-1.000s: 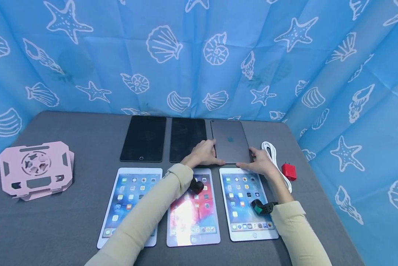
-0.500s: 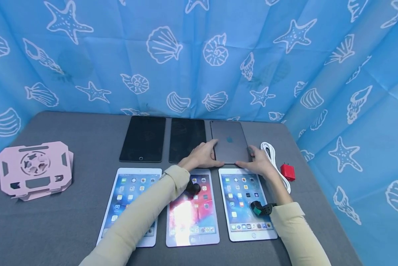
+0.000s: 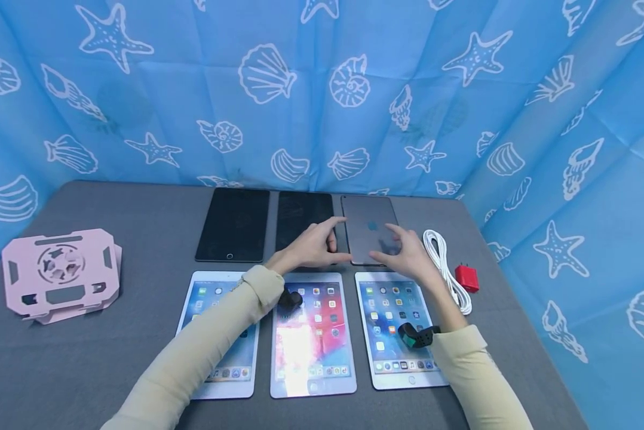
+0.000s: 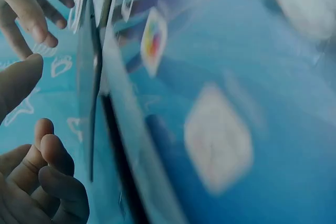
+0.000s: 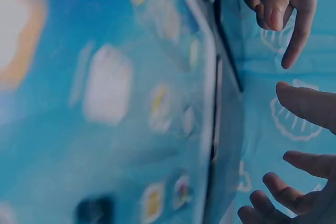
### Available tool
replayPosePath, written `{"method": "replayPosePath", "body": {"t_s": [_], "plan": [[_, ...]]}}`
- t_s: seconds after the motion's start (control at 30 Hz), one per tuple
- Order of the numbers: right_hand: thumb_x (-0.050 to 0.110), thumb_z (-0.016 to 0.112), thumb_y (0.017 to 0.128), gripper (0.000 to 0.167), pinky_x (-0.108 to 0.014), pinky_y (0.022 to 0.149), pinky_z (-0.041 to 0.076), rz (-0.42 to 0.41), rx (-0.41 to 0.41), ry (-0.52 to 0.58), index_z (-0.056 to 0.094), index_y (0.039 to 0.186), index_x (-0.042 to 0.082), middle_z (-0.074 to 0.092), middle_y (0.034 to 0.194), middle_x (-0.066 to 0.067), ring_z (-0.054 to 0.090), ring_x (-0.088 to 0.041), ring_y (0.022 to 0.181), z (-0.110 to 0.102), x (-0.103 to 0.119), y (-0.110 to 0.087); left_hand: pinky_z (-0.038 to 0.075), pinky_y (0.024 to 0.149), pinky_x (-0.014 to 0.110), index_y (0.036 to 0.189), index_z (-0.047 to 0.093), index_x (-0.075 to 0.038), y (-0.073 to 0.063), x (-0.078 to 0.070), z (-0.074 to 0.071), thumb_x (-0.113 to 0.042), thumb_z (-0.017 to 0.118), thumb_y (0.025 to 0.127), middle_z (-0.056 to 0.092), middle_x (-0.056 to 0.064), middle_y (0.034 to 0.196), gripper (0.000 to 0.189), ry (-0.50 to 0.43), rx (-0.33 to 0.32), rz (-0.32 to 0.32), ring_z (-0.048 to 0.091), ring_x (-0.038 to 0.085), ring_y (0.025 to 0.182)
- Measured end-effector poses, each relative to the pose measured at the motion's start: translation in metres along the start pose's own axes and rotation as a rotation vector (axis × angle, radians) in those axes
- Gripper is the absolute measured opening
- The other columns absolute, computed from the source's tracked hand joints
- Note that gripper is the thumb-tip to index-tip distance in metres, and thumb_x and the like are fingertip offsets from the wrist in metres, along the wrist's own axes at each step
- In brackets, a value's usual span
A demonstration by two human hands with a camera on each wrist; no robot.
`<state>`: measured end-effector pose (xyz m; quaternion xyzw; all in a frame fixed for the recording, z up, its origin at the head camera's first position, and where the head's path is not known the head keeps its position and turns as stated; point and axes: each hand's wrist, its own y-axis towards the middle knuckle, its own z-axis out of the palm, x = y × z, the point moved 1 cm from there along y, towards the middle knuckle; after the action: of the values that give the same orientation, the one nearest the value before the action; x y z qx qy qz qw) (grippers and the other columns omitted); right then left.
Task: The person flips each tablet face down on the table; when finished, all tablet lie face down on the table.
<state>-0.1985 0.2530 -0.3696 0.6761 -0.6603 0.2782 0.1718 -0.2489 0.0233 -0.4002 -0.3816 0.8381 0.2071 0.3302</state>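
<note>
A grey tablet lies back side up at the far right of the back row, its logo showing. My left hand is over the front right part of a dark tablet, index finger and thumb pointing at the grey tablet's left edge. Over the grey tablet's right front part is my right hand, thumb and index finger apart. Both hands hold nothing. The wrist views show the left hand and the right hand with gaps between thumb and fingers.
Another dark tablet lies back left. In front are three white tablets, left, middle and right, with lit screens. A pink stand is left; a white cable and red charger lie right. A blue curtain hangs behind.
Both hands have let go of the grey tablet's edges and come up off it. The left hand has shifted left, the right hand slightly left. The tablet stays in place.
</note>
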Motion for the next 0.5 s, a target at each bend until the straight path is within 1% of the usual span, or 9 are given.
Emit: {"method": "replayPosePath", "body": {"t_s": [0.1, 0.2, 0.3, 0.5], "plan": [[0.028, 0.074, 0.095, 0.082, -0.064, 0.106, 0.044, -0.026, 0.001, 0.017, 0.031, 0.159, 0.002, 0.037, 0.149, -0.034, 0.042, -0.051, 0.137, 0.002, 0.011, 0.002, 0.045, 0.069, 0.024, 0.157, 0.035, -0.003, -0.008, 0.005, -0.012, -0.032, 0.078, 0.092, 0.064, 0.006, 0.088, 0.083, 0.026, -0.023, -0.009, 0.051, 0.011, 0.063], [0.028, 0.074, 0.094, 0.081, -0.064, 0.106, 0.044, -0.051, -0.006, 0.02, 0.031, 0.159, 0.003, 0.039, 0.149, -0.033, 0.042, -0.05, 0.137, 0.003, 0.021, 0.005, 0.045, 0.066, 0.024, 0.158, 0.034, -0.004, -0.016, 0.011, -0.023, -0.032, 0.078, 0.091, 0.063, 0.006, 0.091, 0.084, 0.039, -0.038, -0.014, 0.051, 0.01, 0.061], [0.028, 0.074, 0.094, 0.081, -0.063, 0.106, 0.043, -0.074, -0.011, 0.029, 0.032, 0.159, 0.004, 0.04, 0.148, -0.031, 0.043, -0.049, 0.136, 0.006, 0.032, 0.009, 0.045, 0.063, 0.024, 0.158, 0.032, -0.003, -0.025, 0.018, -0.034, -0.033, 0.079, 0.09, 0.063, 0.007, 0.094, 0.088, 0.048, -0.048, -0.016, 0.051, 0.01, 0.059], [0.028, 0.075, 0.093, 0.082, -0.062, 0.108, 0.043, -0.111, -0.002, 0.041, 0.032, 0.16, 0.006, 0.039, 0.149, -0.03, 0.044, -0.047, 0.137, 0.013, 0.054, 0.013, 0.043, 0.058, 0.024, 0.159, 0.028, 0.0, -0.042, 0.031, -0.053, -0.033, 0.08, 0.089, 0.062, 0.012, 0.099, 0.093, 0.077, -0.068, -0.05, 0.05, 0.01, 0.057]]}}
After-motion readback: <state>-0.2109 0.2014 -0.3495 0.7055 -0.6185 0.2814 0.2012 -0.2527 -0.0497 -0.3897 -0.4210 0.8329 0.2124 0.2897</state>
